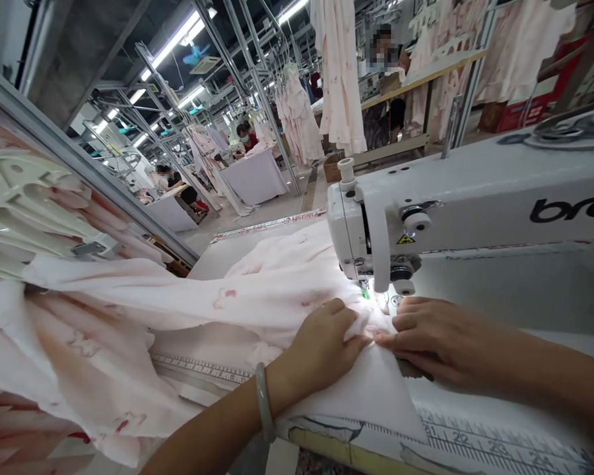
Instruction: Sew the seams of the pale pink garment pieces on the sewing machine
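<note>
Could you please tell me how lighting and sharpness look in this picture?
Head view: glare whitens the pale pink printed fabric beneath the white sewing machine, near the bare left hand and bare right hand; head view: long white ceiling lights look blown out; head view: the right forearm looks soft along its lower edge.

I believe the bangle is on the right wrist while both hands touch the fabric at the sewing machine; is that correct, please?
The head view shows the bangle at the wrist of the left hand, not the right hand; the rest is correct.
</note>
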`<state>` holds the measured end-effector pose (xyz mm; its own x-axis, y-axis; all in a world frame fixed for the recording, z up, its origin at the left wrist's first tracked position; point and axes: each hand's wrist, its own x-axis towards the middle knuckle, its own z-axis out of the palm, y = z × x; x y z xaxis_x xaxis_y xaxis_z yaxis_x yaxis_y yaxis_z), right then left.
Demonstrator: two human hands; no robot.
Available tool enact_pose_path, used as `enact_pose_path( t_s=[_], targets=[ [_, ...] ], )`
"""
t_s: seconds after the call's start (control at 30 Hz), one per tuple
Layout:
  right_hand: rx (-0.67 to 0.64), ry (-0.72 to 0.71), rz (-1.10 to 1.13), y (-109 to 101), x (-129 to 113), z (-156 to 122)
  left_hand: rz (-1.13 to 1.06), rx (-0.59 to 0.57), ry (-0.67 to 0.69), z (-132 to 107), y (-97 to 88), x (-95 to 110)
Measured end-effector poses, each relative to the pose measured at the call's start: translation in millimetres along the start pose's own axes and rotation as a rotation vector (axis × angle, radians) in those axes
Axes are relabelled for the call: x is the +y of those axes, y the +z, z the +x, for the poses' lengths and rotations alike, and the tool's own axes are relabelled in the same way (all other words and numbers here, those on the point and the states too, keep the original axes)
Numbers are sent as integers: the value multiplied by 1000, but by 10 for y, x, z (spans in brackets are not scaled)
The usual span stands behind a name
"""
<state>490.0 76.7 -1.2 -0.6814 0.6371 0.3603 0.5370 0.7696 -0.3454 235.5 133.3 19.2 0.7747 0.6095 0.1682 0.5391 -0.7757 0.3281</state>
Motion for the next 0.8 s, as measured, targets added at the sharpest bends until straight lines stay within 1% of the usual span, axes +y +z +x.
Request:
enact_pose_path(
  t_s=[0.1,0.17,0.27,0.37,0.5,0.57,0.63,0.7,0.77,0.8],
  targets=[
    [25,-20,-23,18,-11,10,171,10,142,-44,39,19],
    [28,-19,-13,24,-14,15,286,39,243,-37,59,55],
    [14,-4,29,31,-12,9,386,37,339,-3,96,102],
    [-22,21,62,42,-8,-9,389,6,344,10,133,106],
    [-66,43,74,48,-6,-20,224,80,316,-13,154,71],
    [-78,46,72,36,-10,-14,139,88,304,-22,154,58],
    [-81,50,69,13,-16,-5,99,27,281,-22,146,55],
    [-69,42,79,-17,-22,2,103,-49,266,-17,130,56],
    [-18,35,85,-40,-20,3,131,-93,281,-16,116,59],
    [28,32,73,-44,-14,1,151,-98,296,-20,112,60]
  ],
)
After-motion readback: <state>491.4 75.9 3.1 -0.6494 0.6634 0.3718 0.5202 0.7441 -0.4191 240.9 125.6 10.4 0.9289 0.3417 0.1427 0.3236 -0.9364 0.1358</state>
